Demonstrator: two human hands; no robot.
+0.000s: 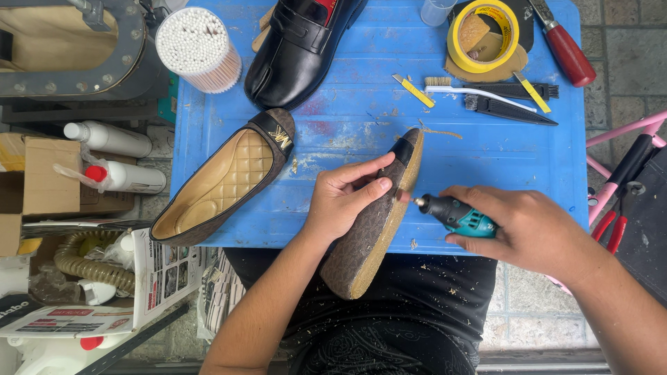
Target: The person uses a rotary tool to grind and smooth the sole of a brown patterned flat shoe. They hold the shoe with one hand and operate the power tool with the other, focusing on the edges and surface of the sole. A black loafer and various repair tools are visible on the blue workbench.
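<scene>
Two hands work over the near edge of a blue table [486, 149], and the job reads as trimming a sole edge with a rotary tool. Largest on the table are a black loafer [299, 48] at the far edge and a brown flat [222, 182] lying toward the near left corner, its quilted insole up. The shoe [375, 219] being worked is the flat's mate: it stands on its side across the near edge, toe on the table, heel hanging over the lap, pale sole edge turned to the right. The left hand [344, 201] grips it around the upper, thumb pressed just beside the spot being ground. The right hand [528, 229] is closed round a teal rotary tool [455, 215], whose bit meets the sole edge near the toe. To do this well, I judge the left hand should brace the shoe firmly against the table so it cannot twist, the bit should touch lightly and travel along the edge rather than dwell, and the thumb should stay clear of the bit. Far off sit a tub of cotton buds [198, 48], a yellow tape roll [484, 35], a red-handled knife [566, 45] and a toothbrush [472, 90]. Crumbs of sole dust the lap.
</scene>
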